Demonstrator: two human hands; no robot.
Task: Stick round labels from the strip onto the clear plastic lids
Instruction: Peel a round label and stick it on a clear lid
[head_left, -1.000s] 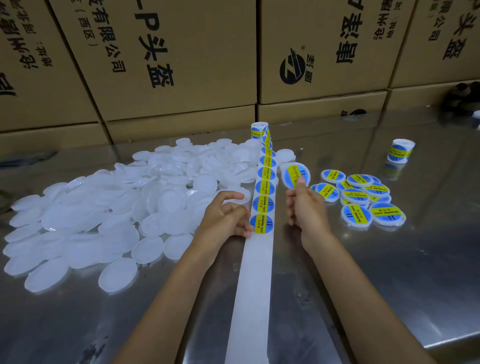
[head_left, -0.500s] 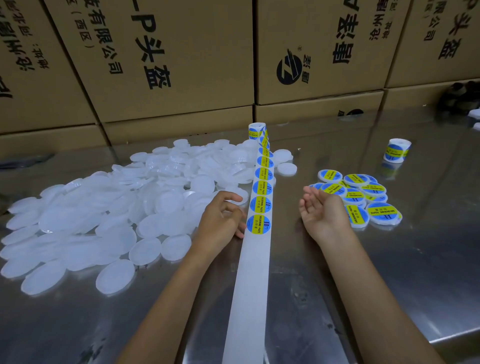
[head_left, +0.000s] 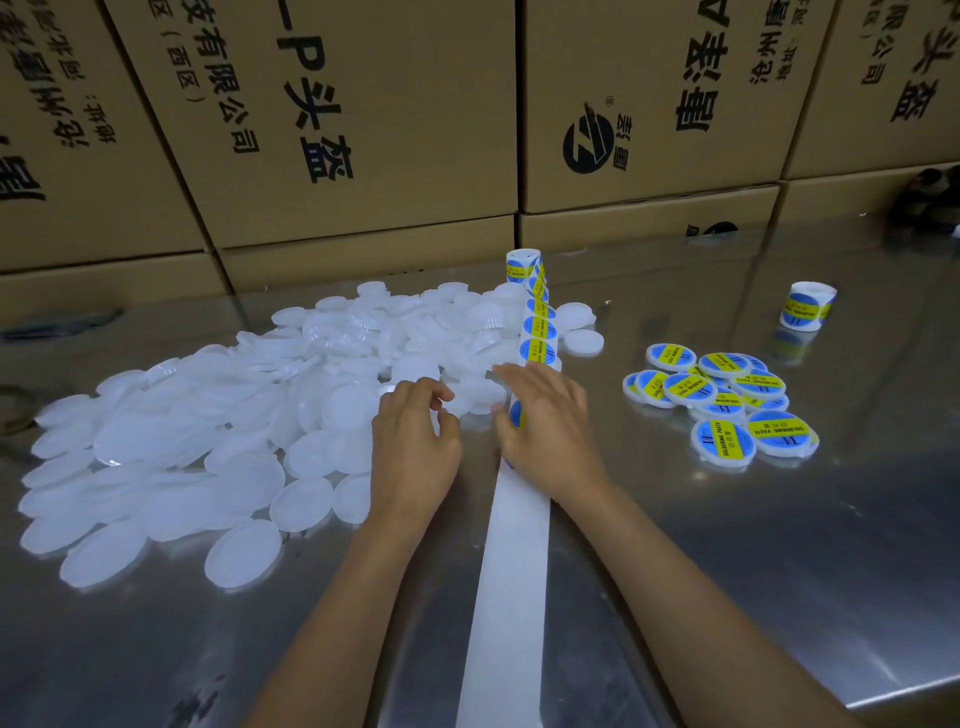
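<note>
Running lengthwise away from the person, the strip (head_left: 511, 571) lies under the right hand (head_left: 545, 431), fingers flat; left of the strip, the left hand (head_left: 415, 447) curls loosely, empty, beside the lids (head_left: 208, 441).

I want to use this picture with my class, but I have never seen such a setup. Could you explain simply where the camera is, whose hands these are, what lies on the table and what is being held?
There is no machine here. The camera sits on a person's head and looks forward and down at their two bare hands over a shiny metal table. A big pile of clear plastic lids lies on the left. A white strip carrying round blue and yellow labels runs up the middle to a roll. On the right sit the finished lids and a spare roll. Cardboard boxes stand behind. The right hand lies across the strip. The left hand has its fingers curled at the pile's edge; whether it grips a lid is unclear.
</note>
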